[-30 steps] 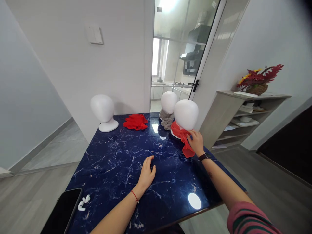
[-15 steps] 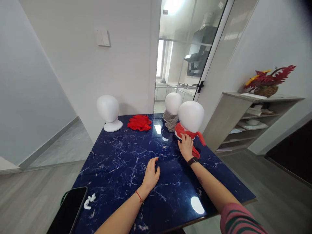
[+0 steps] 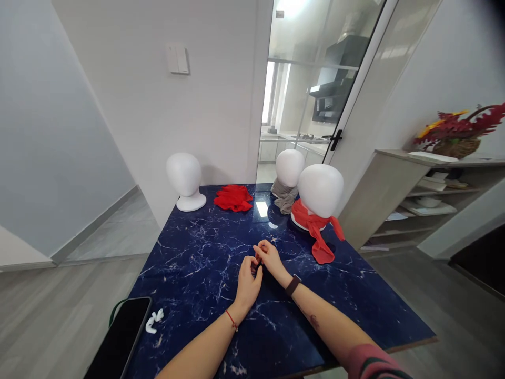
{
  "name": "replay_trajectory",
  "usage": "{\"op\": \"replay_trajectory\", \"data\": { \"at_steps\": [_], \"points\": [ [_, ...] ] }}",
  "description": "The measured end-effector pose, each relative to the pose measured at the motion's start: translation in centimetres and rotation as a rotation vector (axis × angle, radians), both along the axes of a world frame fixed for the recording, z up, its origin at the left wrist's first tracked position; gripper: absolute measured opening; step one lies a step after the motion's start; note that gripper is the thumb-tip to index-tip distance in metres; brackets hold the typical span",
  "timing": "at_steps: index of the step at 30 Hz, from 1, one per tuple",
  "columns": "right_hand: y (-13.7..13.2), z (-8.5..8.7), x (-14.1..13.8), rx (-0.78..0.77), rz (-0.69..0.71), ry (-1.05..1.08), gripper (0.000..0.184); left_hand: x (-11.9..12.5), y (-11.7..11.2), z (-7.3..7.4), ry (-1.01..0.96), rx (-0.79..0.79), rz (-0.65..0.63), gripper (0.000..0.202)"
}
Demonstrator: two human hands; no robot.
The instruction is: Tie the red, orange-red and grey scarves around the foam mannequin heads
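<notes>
My left hand (image 3: pixel 249 282) hovers over the middle of the dark blue marbled table (image 3: pixel 197 263), its fingers curved and the thumb apart, with nothing seen in it. Close by, my right hand (image 3: pixel 272 261) meets its fingertips; the right fingers are loosely bent and hold nothing visible. Beyond the right hand, a white mannequin head (image 3: pixel 321 189) wears a red scarf (image 3: pixel 314 222) tied round its base, one tail lying on the tabletop. Behind it another mannequin head (image 3: pixel 290 167) has a grey scarf (image 3: pixel 284 196) around its neck.
At the back left stands a bare mannequin head (image 3: pixel 184 176), beside a crumpled red cloth (image 3: pixel 233 198). A phone (image 3: pixel 118 339) and white earbuds (image 3: pixel 154 320) lie near the left edge. A shelf unit (image 3: pixel 414 195) stands to the right, past the glass door (image 3: pixel 307 84).
My right hand has let go of the red scarf and moved back left to my left hand. The scarf's tail now lies fully in sight. The view has turned slightly left.
</notes>
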State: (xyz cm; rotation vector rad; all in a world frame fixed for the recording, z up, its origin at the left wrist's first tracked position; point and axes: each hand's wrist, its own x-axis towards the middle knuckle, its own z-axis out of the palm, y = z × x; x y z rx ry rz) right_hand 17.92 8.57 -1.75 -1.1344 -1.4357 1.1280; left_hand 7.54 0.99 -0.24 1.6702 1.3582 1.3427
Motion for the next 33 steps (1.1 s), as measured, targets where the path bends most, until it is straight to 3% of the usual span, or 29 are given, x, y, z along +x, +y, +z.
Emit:
{"op": "replay_trajectory", "data": {
  "at_steps": [4, 9, 16, 24, 33],
  "points": [
    [-1.18, 0.02, -0.35, 0.112, 0.038, -0.046, 0.03, -0.22, -0.04, 0.4, -0.071, -0.036, 0.018, 0.014],
    [-1.16, 0.35, 0.29, 0.063, 0.109, 0.014, 0.031, -0.39, 0.2, 0.25, -0.21, -0.097, 0.0, 0.018],
    [-0.71, -0.07, 0.13, 0.06, 0.073, 0.07, 0.025, -0.45, 0.6, -0.27, -0.371, -0.144, -0.026, 0.018],
    [-0.63, 0.32, 0.21, 0.029, 0.026, 0.125, 0.009, -0.38, 0.79, -0.22, -0.414, -0.126, -0.032, 0.016],
    [-0.75, 0.1, 0.18, 0.031, 0.05, 0.063, 0.007, -0.31, 0.69, -0.2, -0.405, -0.145, -0.046, 0.014]
  ]
}}
